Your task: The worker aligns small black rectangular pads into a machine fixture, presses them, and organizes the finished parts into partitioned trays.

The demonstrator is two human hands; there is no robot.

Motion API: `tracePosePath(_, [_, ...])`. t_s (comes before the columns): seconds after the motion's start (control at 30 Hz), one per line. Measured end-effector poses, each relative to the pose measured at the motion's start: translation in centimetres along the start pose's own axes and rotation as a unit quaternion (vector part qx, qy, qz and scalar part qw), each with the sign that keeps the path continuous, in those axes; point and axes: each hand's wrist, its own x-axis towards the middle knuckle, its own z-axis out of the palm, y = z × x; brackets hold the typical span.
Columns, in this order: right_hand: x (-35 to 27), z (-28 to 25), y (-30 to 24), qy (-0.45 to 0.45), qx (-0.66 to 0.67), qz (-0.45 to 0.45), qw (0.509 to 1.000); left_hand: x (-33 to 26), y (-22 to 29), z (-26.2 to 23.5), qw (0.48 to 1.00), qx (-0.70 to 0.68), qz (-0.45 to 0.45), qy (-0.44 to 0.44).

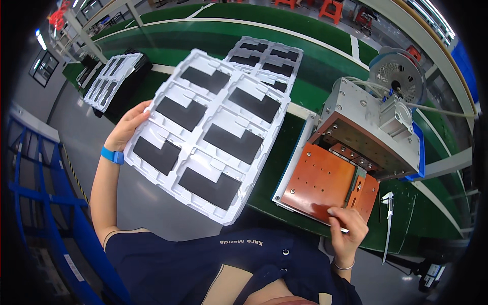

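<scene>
My left hand [128,125], with a blue band at the wrist, grips the left edge of a white plastic tray [192,133], which is held tilted up in front of me. Several flat black rectangular pieces [233,142], each with a notched corner, lie in its compartments. My right hand [348,231] is closed at the front edge of the orange plate [319,180] of a press fixture. Something small and white shows at its fingertips, too small to name. The metal press head [373,124] stands behind the plate.
Another white tray [296,66] with black pieces rests on the green conveyor [320,43], and a tray stack [113,81] stands far left. A fan [396,73] is behind the press. Calipers [389,223] lie at the right. Blue racks [48,198] line the left floor.
</scene>
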Motion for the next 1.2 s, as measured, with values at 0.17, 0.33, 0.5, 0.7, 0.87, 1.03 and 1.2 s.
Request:
tracePosePath(0.17, [-3.2, -2.1, 2.1, 0.182, -0.125, 0.057, 0.974, 5.4, 2.7, 0.1, 0.993, 0.003, 0.108, -0.049])
tracePosePath(0.33, [-5.7, -1.5, 3.9, 0.330, -0.138, 0.188, 0.915, 17.6, 4.5, 3.0, 0.991, -0.059, 0.115, -0.032])
tracePosePath(0.5, [-8.0, 0.9, 5.1, 0.312, -0.060, 0.219, 0.923, 27.3, 3.0, 3.3, 0.992, -0.089, 0.088, -0.023])
tracePosePath(0.7, [-9.1, 1.8, 4.4, 0.318, -0.063, 0.220, 0.920, 31.8, -0.5, 1.2, 0.991, -0.072, 0.074, -0.088])
tracePosePath(0.87, [-9.5, 0.7, 3.8, 0.296, -0.027, 0.237, 0.925, 32.7, -2.4, 0.1, 0.999, -0.007, 0.015, -0.038])
tracePosePath(1.03, [-8.6, 0.7, 3.2, 0.330, 0.024, 0.235, 0.914, 33.0, -2.4, -0.7, 0.955, 0.283, -0.062, 0.061])
tracePosePath(1.2, [-8.1, -0.4, 4.1, 0.286, -0.052, 0.218, 0.932, 31.6, -1.8, -4.1, 0.790, 0.586, 0.118, 0.140])
